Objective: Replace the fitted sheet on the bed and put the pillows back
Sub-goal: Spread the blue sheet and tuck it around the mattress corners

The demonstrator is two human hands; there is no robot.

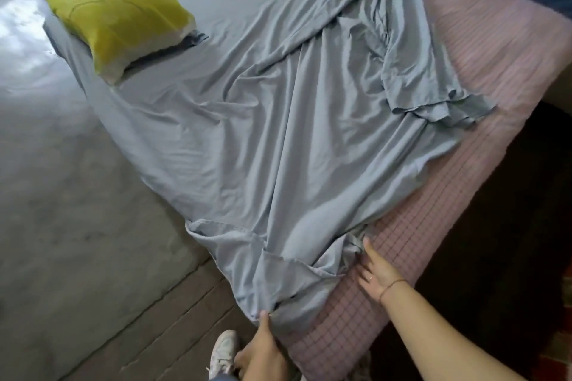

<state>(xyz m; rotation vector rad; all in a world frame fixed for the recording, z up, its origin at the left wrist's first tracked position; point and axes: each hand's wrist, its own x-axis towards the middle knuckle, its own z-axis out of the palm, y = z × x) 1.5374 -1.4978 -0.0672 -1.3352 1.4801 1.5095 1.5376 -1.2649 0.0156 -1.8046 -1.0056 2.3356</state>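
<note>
**Wrestling the fitted sheet (278, 133) onto the near corner**

Pinching the hem right at the foot corner, the left hand (263, 346) has its thumb pressed onto the grey-blue fabric. The other fingers look tucked under it, though I can't see them properly. The right hand (376, 275) isn't gripping anything. Its fingers are straight and spread, with the tips touching a bunched bit of hem and the palm hovering over the bare pink checked mattress (464, 120).

From those two hands the fitted sheet runs away up the length of the bed, skewed toward the left side. The left edge is draped over, but a long strip of mattress shows all down the right. There's a loose flap folded back on itself further up that side.

So my guess is the cloth needs dragging rightward, across the bed's long axis. The right hand is the nearer one for that, while the left anchors the corner.

One yellow-green pillow (114, 9) sits on the sheet at the far left end. A white shoe (223, 349) is on the floor (62, 195) by the left hand.
</note>
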